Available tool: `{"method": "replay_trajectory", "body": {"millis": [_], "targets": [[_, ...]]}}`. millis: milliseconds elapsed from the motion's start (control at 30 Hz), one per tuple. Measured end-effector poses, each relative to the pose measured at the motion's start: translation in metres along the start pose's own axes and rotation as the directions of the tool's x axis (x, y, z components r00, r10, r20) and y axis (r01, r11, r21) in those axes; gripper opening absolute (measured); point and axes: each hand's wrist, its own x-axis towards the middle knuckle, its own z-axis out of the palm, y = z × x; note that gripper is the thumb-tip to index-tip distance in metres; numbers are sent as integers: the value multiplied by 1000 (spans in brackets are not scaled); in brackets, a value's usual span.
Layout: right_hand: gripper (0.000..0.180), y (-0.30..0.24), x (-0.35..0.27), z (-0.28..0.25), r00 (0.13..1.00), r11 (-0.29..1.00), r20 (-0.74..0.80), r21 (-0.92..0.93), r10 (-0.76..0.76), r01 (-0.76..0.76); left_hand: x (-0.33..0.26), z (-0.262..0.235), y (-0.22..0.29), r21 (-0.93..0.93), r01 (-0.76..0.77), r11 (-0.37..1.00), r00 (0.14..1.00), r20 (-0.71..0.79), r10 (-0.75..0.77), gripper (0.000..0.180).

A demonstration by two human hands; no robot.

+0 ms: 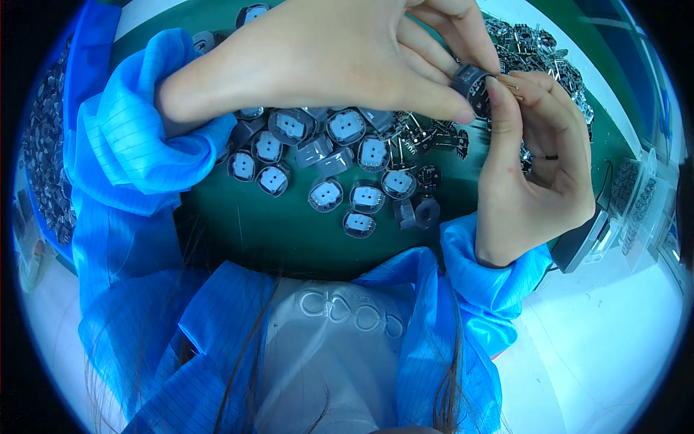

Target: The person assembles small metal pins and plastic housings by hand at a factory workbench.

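Note:
My left hand [390, 69] reaches across from the left, its thumb and fingers closed round a small dark round housing [471, 81] with pale marks on it. Against the right side of this housing, the thumb and fingers of my right hand [538, 145] are pinched together. Thin brass-coloured pins [512, 87] stick out between the right fingertips; what they belong to is mostly hidden. Below the hands, several clear-topped dark round housings [347, 126] with white inserts lie loose on the green mat [289, 231]. Small black circuit boards [429, 177] lie next to them.
A heap of small circuit boards with metal pins [535, 50] covers the far right. At the left stands a blue bin [87, 65] full of small dark parts. Clear containers [636, 188] and a grey box-shaped device [582, 239] are at the right edge.

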Motion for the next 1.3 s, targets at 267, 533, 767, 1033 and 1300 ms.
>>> {"method": "replay_trajectory", "body": {"millis": [267, 533, 767, 1033, 1300], "targets": [[12, 0, 3, -10, 991, 973, 82, 199, 104, -119, 7, 2, 20, -276, 689, 671, 695, -12, -719, 27], [15, 3, 3, -9, 996, 999, 85, 49, -17, 13, -4, 1, -5, 65, -37, 997, 998, -48, 40, 29], [15, -5, 0, 4, 985, 967, -23, -195, -169, 162, -2, 3, -3, 83, -118, 990, 991, -56, 123, 23], [43, 6, 5, -3, 951, 901, 282, 370, 123, -227, 5, -2, 27, -350, 682, 642, 663, -73, -745, 16], [30, 1, 5, 4, 942, 884, 307, 392, 135, -255, 7, -6, 28, -29, 381, 924, 910, -166, -380, 17]]}}
